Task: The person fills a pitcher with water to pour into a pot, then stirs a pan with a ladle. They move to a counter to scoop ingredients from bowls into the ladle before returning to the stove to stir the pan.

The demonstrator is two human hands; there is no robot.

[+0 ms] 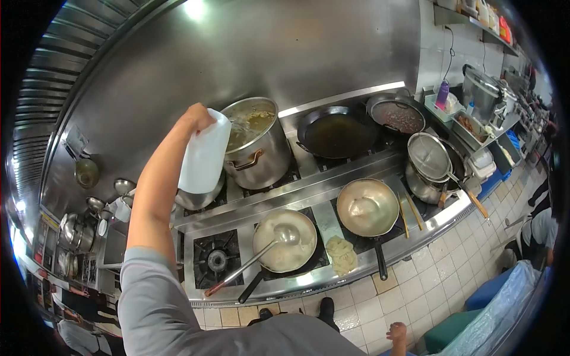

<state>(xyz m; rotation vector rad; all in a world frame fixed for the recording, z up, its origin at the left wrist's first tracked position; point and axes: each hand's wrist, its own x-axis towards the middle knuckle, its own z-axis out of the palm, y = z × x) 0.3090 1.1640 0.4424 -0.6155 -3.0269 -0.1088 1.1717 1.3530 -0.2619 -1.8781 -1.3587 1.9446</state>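
While left hand [199,115] tips the white plastic jug [205,155] mouth-first over the tall steel stockpot [261,155] on the back burner, liquid runs into the brothy fill. Fingers clamp the jug's raised end, probably on a handle hidden from here. Judgement: mid-pour; next move calls for righting the jug clear of the hot rim. Right hand [396,332] hangs low over the tiled floor, finger state can't tell. Front burners: dished pan [297,252] with long ladle [261,254], smooth round wok [368,206] beside.
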